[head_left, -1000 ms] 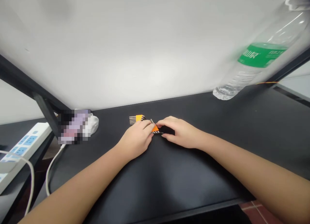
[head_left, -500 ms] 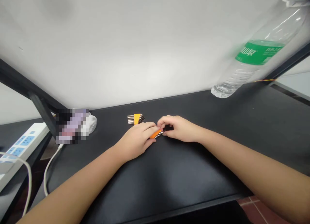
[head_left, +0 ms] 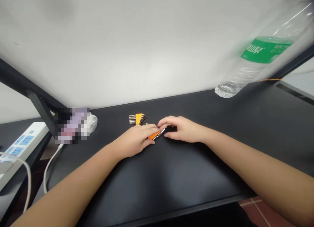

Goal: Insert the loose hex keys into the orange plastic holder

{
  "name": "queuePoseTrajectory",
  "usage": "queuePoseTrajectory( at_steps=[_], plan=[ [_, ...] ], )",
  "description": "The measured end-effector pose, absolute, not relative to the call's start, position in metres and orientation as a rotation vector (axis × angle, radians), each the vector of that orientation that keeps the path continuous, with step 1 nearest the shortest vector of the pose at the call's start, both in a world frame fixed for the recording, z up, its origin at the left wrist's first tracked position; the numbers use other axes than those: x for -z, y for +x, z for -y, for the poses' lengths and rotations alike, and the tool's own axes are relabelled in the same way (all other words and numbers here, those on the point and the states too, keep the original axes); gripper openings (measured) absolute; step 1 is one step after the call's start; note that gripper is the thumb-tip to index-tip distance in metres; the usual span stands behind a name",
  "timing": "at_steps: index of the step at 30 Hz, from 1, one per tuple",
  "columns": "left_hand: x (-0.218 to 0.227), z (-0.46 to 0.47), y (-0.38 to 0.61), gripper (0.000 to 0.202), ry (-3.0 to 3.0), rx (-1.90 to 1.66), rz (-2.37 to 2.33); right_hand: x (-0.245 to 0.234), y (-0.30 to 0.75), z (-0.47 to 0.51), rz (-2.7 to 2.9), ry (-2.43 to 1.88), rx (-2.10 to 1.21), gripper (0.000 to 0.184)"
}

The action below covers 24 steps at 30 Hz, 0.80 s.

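Note:
An orange-holder hex key set (head_left: 153,135) is under my left hand (head_left: 133,139), whose fingers and thumb close around it on the desk. The bent ends of several silver keys stick out to the right, one of them farther than the others. My right hand (head_left: 180,129) is curled at that end, with the protruding hex key (head_left: 163,131) between its fingertips and thumb; the exact contact is partly hidden. Just behind my left hand lies a second hex key set (head_left: 138,118), also in an orange holder, its long ends pointing left.
On the black desk (head_left: 157,181), a large clear bottle (head_left: 267,50) with a green label stands at the back right, against the wall. A blurred-out object (head_left: 73,125) and a crumpled white item (head_left: 92,123) are at left. A power strip (head_left: 23,145) and white cable (head_left: 50,168) lie farther left.
The set in my left hand has shifted slightly left, away from my right hand. One key's end now shows more clearly beyond the others. My right thumb sits a little farther from the set.

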<state>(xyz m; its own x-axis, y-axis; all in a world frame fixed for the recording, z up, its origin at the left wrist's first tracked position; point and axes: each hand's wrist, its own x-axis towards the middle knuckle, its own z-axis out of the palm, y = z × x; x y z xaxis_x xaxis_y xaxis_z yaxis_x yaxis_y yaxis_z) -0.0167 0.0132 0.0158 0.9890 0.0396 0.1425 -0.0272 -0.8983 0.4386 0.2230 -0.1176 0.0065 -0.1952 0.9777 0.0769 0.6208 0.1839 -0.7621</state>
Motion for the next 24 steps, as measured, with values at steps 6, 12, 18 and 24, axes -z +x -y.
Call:
queuePoseTrajectory(
  at_steps=[6, 12, 18, 24],
  plan=[
    [-0.007, -0.009, -0.018, 0.063, 2.838, -0.292, -0.138, -0.012, 0.21, 0.123, 1.975, -1.557, -0.703, 0.043],
    [-0.007, -0.001, -0.018, 0.051, 2.892, -0.45, -0.175, -0.014, 0.199, 0.127, 1.925, -1.479, -0.763, 0.055],
    [-0.003, 0.001, -0.016, 0.044, 2.889, -0.548, -0.15, -0.013, 0.195, 0.123, 1.64, -1.293, -1.156, 0.056],
    [-0.003, 0.004, -0.015, 0.042, 2.883, -0.526, -0.192, -0.012, 0.191, 0.125, 1.566, -1.296, -1.302, 0.053]
  ],
)
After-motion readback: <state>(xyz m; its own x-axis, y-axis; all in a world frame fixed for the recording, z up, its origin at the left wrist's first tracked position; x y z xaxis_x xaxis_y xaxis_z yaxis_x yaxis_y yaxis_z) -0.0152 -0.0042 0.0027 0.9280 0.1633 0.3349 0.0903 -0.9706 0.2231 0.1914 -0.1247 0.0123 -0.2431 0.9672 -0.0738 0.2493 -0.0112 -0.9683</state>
